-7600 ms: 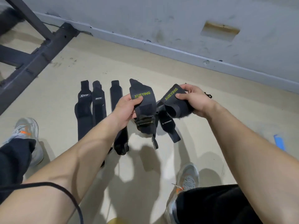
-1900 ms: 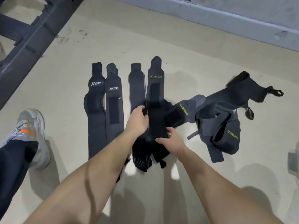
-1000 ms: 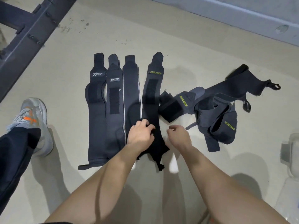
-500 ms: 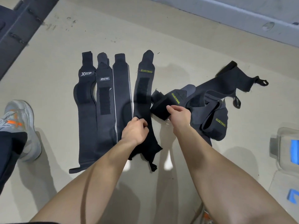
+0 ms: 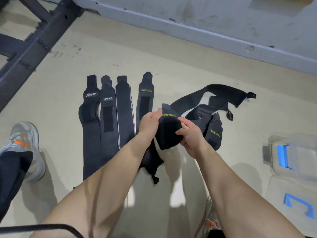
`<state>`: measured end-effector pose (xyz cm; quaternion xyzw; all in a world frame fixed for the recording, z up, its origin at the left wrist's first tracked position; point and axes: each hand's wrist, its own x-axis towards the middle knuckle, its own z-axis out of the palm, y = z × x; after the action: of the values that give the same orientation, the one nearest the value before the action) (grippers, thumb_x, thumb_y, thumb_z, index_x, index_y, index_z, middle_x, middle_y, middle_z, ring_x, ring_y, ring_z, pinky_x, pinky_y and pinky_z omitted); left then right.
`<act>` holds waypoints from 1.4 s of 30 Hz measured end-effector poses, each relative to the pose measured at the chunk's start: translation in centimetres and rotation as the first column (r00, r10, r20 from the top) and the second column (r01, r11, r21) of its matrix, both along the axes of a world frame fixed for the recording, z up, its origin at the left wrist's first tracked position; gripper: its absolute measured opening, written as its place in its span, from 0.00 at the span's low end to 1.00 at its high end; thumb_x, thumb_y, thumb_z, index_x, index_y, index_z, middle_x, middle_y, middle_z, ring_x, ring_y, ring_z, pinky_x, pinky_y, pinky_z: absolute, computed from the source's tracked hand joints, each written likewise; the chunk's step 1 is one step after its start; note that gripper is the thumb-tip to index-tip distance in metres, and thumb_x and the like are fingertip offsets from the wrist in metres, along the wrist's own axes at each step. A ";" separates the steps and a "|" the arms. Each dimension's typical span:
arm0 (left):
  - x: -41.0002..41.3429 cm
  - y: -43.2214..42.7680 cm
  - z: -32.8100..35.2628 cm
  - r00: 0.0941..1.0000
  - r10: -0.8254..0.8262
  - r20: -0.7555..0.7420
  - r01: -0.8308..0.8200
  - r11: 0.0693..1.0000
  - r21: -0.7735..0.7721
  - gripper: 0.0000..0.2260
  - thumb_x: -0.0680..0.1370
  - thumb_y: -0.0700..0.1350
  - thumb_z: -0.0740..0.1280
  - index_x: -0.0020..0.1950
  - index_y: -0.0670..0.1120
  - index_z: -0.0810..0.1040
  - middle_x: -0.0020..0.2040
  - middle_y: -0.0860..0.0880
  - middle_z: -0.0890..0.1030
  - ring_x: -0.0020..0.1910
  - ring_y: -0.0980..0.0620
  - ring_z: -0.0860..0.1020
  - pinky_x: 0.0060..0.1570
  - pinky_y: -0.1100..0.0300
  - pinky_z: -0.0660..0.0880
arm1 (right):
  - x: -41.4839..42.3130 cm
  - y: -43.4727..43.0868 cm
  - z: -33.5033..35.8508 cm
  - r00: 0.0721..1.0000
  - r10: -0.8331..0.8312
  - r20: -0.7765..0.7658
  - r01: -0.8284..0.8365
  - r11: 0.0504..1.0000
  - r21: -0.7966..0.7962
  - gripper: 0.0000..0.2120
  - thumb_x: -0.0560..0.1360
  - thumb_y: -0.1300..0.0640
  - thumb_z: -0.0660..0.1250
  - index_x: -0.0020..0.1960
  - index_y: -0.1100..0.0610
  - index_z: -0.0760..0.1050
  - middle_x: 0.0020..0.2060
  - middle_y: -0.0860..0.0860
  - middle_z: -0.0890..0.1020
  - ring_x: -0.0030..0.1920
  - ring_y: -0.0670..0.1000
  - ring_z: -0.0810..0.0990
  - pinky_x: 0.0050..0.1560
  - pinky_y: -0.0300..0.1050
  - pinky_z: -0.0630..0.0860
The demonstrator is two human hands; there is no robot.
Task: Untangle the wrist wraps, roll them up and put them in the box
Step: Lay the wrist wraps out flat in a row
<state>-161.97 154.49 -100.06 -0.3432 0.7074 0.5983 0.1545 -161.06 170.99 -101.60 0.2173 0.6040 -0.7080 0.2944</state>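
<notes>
Several black wrist wraps lie straight and side by side on the floor: an XTEP wrap (image 5: pixel 90 121), an INCYO wrap (image 5: pixel 108 115), a plain striped wrap (image 5: pixel 123 110) and a XUEYING wrap (image 5: pixel 145 100). Right of them a tangle of wraps (image 5: pixel 212 117) stays knotted together. Both hands hold a folded XUEYING wrap (image 5: pixel 169 133) lifted off that tangle: my left hand (image 5: pixel 149 122) grips its left edge, my right hand (image 5: pixel 190 134) grips its right edge. The clear plastic box (image 5: pixel 295 160) with a blue clip sits at the right edge.
A dark metal rack frame (image 5: pixel 34 43) crosses the upper left. A grey wall base (image 5: pixel 205 31) runs along the top. A grey shoe (image 5: pixel 25 145) is at the left. The box's lid (image 5: pixel 291 203) with blue tape lies at the lower right. A black cable (image 5: pixel 42 227) crosses the bottom left.
My left hand left the straightened XUEYING wrap and joined my right hand on the folded wrap. That wrap has been lifted off the floor toward me.
</notes>
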 end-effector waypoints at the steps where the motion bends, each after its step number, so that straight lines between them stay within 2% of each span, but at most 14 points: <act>1: -0.1 0.3 0.4 0.999 -0.007 0.037 0.005 0.999 0.041 0.26 0.74 0.64 0.65 0.50 0.40 0.81 0.42 0.47 0.78 0.43 0.49 0.76 0.47 0.54 0.73 | 0.1 0.2 0.5 0.999 0.041 -0.020 -0.041 0.999 -0.018 0.29 0.72 0.72 0.61 0.70 0.52 0.73 0.58 0.53 0.85 0.56 0.56 0.82 0.50 0.49 0.76; 3: 0.1 0.7 0.9 0.998 0.006 0.068 -0.011 0.998 0.066 0.20 0.73 0.62 0.70 0.47 0.44 0.81 0.41 0.44 0.77 0.41 0.46 0.75 0.44 0.55 0.73 | 0.5 0.6 1.7 0.994 0.104 -0.042 -0.105 0.994 -0.020 0.31 0.70 0.70 0.61 0.68 0.46 0.74 0.60 0.53 0.83 0.57 0.57 0.81 0.51 0.52 0.75; 6: 0.8 1.1 1.6 0.987 0.091 0.135 -0.104 0.990 0.096 0.21 0.74 0.57 0.76 0.47 0.39 0.81 0.40 0.41 0.82 0.37 0.41 0.80 0.41 0.55 0.80 | 1.2 1.2 3.8 0.983 0.181 -0.044 -0.180 0.984 0.005 0.32 0.71 0.70 0.60 0.65 0.39 0.73 0.57 0.56 0.82 0.49 0.56 0.76 0.43 0.50 0.72; 9: 1.2 1.7 1.8 0.995 0.045 0.094 -0.053 0.995 0.079 0.15 0.78 0.51 0.73 0.56 0.40 0.84 0.52 0.38 0.85 0.54 0.36 0.84 0.57 0.41 0.82 | 1.9 1.6 4.9 0.976 0.214 -0.044 -0.215 0.976 -0.016 0.35 0.73 0.72 0.59 0.67 0.37 0.71 0.49 0.57 0.77 0.46 0.57 0.72 0.38 0.50 0.68; 13: 1.7 2.6 2.0 0.999 -0.013 0.041 0.014 1.000 -0.003 0.15 0.81 0.48 0.68 0.66 0.46 0.78 0.61 0.44 0.82 0.62 0.40 0.80 0.64 0.42 0.77 | 2.8 2.0 5.4 0.979 0.202 -0.018 -0.201 0.979 0.025 0.37 0.74 0.73 0.60 0.76 0.42 0.65 0.44 0.56 0.73 0.40 0.54 0.68 0.31 0.44 0.66; 18: 1.9 3.0 2.9 0.999 -0.034 -0.030 0.036 0.996 0.082 0.09 0.84 0.43 0.64 0.62 0.48 0.80 0.57 0.43 0.84 0.58 0.42 0.83 0.62 0.43 0.79 | 3.5 3.0 5.8 0.989 0.148 0.013 -0.149 0.989 0.019 0.40 0.75 0.69 0.65 0.79 0.42 0.56 0.60 0.52 0.75 0.38 0.51 0.78 0.35 0.45 0.75; 21: 2.1 2.2 3.1 0.991 -0.100 -0.085 0.112 0.980 0.161 0.10 0.85 0.40 0.62 0.63 0.47 0.79 0.57 0.40 0.84 0.57 0.42 0.83 0.62 0.45 0.80 | 3.5 4.6 5.7 0.992 0.102 0.074 -0.103 0.995 0.004 0.29 0.78 0.59 0.69 0.74 0.43 0.64 0.60 0.47 0.80 0.49 0.53 0.84 0.42 0.47 0.79; 24: 2.7 1.3 3.2 0.967 -0.219 -0.133 0.246 0.939 0.242 0.11 0.85 0.40 0.61 0.66 0.47 0.77 0.60 0.40 0.83 0.60 0.42 0.82 0.63 0.48 0.78 | 2.6 5.1 5.5 0.993 0.063 0.095 -0.063 0.998 -0.006 0.15 0.78 0.48 0.68 0.63 0.50 0.76 0.59 0.50 0.84 0.43 0.51 0.80 0.46 0.46 0.77; 27: 3.3 0.8 3.2 0.940 -0.302 -0.157 0.335 0.901 0.277 0.11 0.85 0.40 0.61 0.66 0.47 0.77 0.60 0.39 0.83 0.62 0.40 0.81 0.66 0.47 0.76 | 1.7 3.8 5.7 0.995 0.071 0.066 -0.070 0.997 -0.010 0.18 0.79 0.43 0.67 0.58 0.57 0.79 0.53 0.55 0.86 0.45 0.53 0.83 0.53 0.48 0.79; 30: 3.8 0.4 3.0 0.927 -0.344 -0.148 0.374 0.866 0.333 0.14 0.84 0.39 0.60 0.68 0.46 0.75 0.64 0.34 0.80 0.66 0.35 0.78 0.70 0.42 0.73 | 1.3 2.5 5.7 0.998 0.052 -0.017 -0.053 0.998 -0.038 0.15 0.80 0.53 0.69 0.60 0.63 0.80 0.53 0.58 0.86 0.51 0.56 0.84 0.54 0.50 0.79; 32: 4.0 0.0 3.0 0.924 -0.357 -0.138 0.383 0.859 0.340 0.14 0.84 0.39 0.60 0.69 0.46 0.75 0.63 0.36 0.81 0.65 0.36 0.78 0.71 0.42 0.72 | 1.3 2.1 5.5 1.000 -0.014 -0.020 0.013 1.000 -0.026 0.15 0.76 0.63 0.72 0.63 0.61 0.78 0.56 0.58 0.84 0.55 0.59 0.84 0.51 0.50 0.81; 35: 4.4 -0.1 3.4 0.909 -0.401 -0.115 0.416 0.851 0.321 0.13 0.85 0.39 0.59 0.68 0.46 0.76 0.48 0.49 0.85 0.51 0.50 0.82 0.62 0.51 0.76 | 1.4 1.5 5.5 0.996 -0.084 -0.002 0.084 0.996 -0.032 0.21 0.73 0.71 0.68 0.62 0.54 0.76 0.59 0.61 0.82 0.58 0.60 0.83 0.56 0.54 0.83; 37: 4.7 0.3 3.4 0.899 -0.429 -0.091 0.436 0.848 0.302 0.13 0.85 0.39 0.59 0.67 0.46 0.77 0.44 0.54 0.82 0.47 0.54 0.79 0.55 0.55 0.75 | 1.6 1.3 5.7 0.996 -0.084 -0.009 0.084 0.996 -0.044 0.23 0.73 0.72 0.64 0.63 0.54 0.76 0.60 0.60 0.81 0.58 0.59 0.82 0.57 0.52 0.81; 42: 4.7 1.8 4.8 0.922 -0.384 -0.047 0.370 0.842 0.392 0.11 0.78 0.44 0.63 0.59 0.47 0.79 0.42 0.52 0.80 0.41 0.54 0.78 0.48 0.57 0.76 | 1.9 1.8 6.4 0.998 0.016 -0.054 -0.015 1.000 0.021 0.30 0.68 0.67 0.64 0.70 0.54 0.75 0.61 0.58 0.81 0.60 0.59 0.82 0.63 0.56 0.80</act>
<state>-157.24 156.32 -95.28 -0.1692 0.6236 0.6801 0.3463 -159.11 172.79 -95.16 0.1964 0.6207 -0.7050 0.2814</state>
